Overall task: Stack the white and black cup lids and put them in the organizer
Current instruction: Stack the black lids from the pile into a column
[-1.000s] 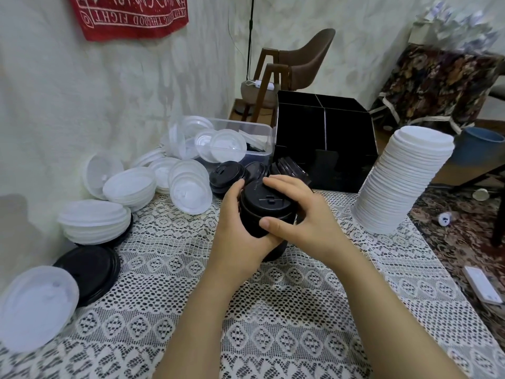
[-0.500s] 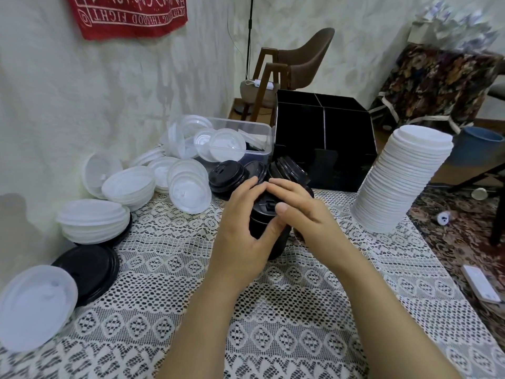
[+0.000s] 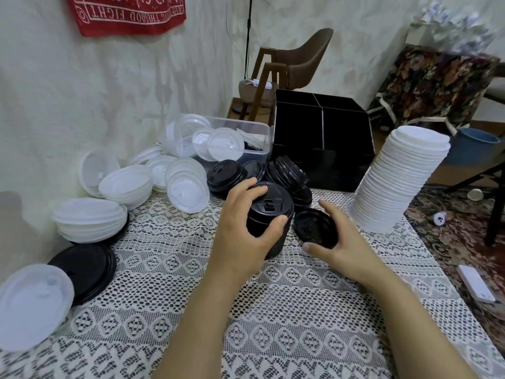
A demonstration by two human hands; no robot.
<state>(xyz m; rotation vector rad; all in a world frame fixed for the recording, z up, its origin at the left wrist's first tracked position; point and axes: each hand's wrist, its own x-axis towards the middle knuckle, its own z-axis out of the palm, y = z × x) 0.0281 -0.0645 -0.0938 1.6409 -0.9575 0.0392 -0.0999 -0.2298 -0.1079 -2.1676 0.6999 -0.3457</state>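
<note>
Your black lid stack (image 3: 269,214) stands on the table (image 3: 191,269) with your left hand (image 3: 240,233) wrapped round it. Just right of it, 1 loose black lid (image 3: 315,228) lies inside your cupped right hand (image 3: 344,250); can't tell if you've actually pinched it. Seat it crooked and the stack could tip into the black pile (image 3: 287,173) behind your left hand. The leaning white stack (image 3: 396,181) beyond your right hand looks easy to knock. The organizer (image 3: 322,138) waits past both hands.

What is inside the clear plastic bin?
The clear plastic bin holds several white lids, some leaning on edge, with something dark at its right end. The lids hide its floor and whatever lies beneath them.
</note>
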